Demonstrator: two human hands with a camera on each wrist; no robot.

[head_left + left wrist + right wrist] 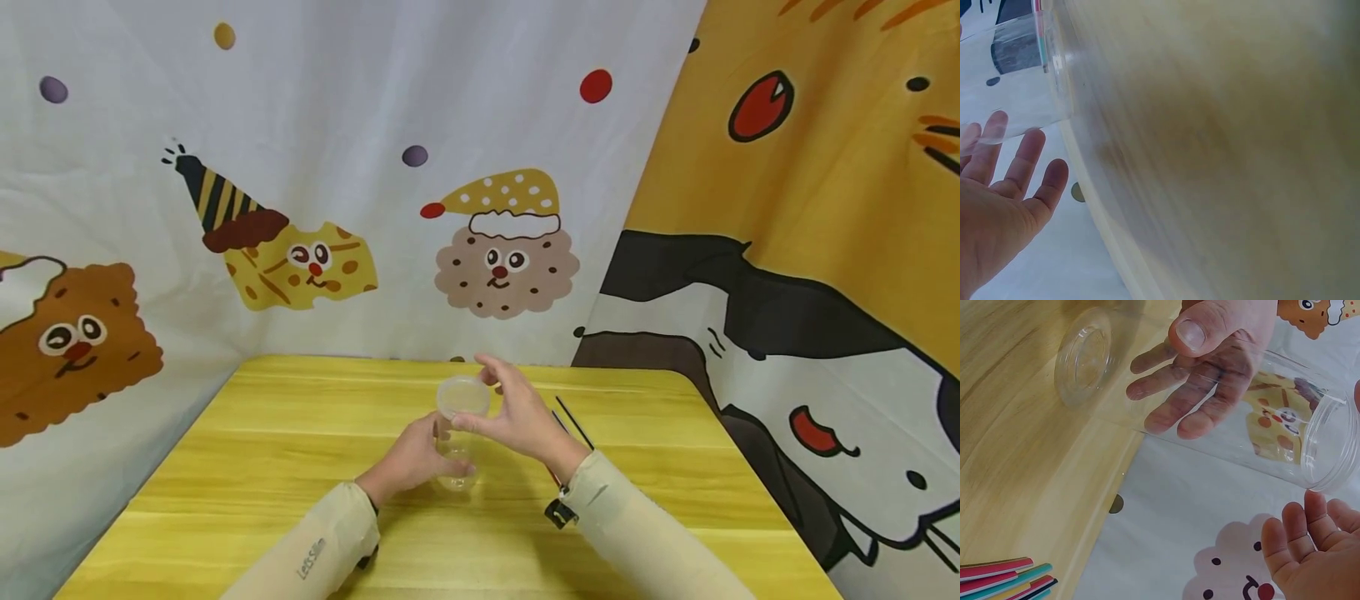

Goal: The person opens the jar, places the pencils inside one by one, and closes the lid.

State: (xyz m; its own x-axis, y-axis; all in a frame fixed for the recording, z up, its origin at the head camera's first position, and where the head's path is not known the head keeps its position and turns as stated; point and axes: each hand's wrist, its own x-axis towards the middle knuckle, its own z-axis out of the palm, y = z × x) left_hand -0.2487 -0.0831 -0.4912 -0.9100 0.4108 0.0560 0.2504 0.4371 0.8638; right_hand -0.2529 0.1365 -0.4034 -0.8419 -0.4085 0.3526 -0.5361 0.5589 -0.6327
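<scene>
A clear plastic jar (pixel 456 479) stands upright above the wooden table, its round, cloudy lid (pixel 462 393) on top. My left hand (pixel 412 460) grips the jar's body. Through the clear wall in the right wrist view, the left hand's fingers (pixel 1200 394) show behind the jar, with the thumb in front. My right hand (pixel 525 415) holds the lid's edge between thumb and fingers. In the right wrist view the right hand (pixel 1313 550) has its fingertips at the jar's rim (pixel 1329 447). The left wrist view catches only part of the jar (pixel 1022 81).
Several thin coloured sticks (pixel 1007 578) lie on the wooden table (pixel 300 417), beyond my right wrist in the head view. A printed cloth (pixel 337 125) hangs behind the table's far edge and along its sides.
</scene>
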